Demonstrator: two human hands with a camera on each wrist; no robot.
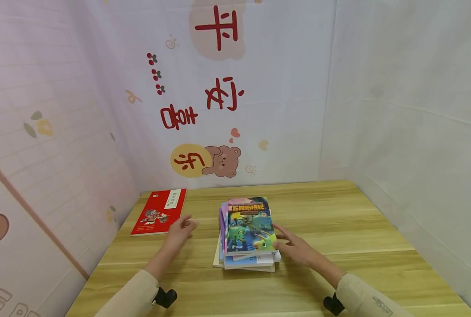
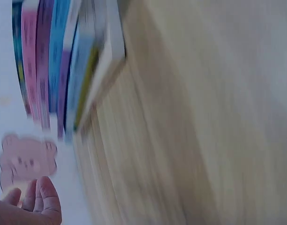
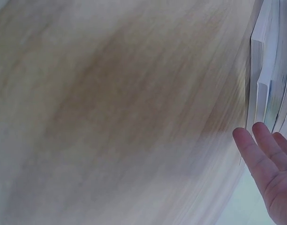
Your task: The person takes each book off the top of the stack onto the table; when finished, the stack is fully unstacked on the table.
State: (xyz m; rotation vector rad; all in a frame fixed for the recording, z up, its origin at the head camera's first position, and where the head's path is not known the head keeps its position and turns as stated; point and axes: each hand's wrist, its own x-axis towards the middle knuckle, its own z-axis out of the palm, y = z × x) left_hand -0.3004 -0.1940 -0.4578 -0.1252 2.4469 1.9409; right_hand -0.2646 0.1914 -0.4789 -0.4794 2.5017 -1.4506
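Several books lie in an uneven stack [image 1: 251, 229] on the wooden table; the top one is a comic-style book [image 1: 251, 220] with a dark blue-green cover and yellow lettering. My right hand [image 1: 298, 250] is at the stack's right side, fingers extended toward the book edges; whether they touch cannot be told. In the right wrist view, page edges [image 3: 260, 79] rise beyond the spread fingers. My left hand [image 1: 178, 232] is beside the lower right edge of a red book [image 1: 160, 213], its fingers loosely bent and holding nothing. Colourful spines [image 2: 54, 61] show in the left wrist view.
The wood-grained table [image 1: 330, 220] meets a white printed cloth backdrop [image 1: 283, 88] with red characters and a bear. More cloth hangs along the left and right sides. Dark wrist devices [image 1: 165, 297] sit at both sleeve cuffs.
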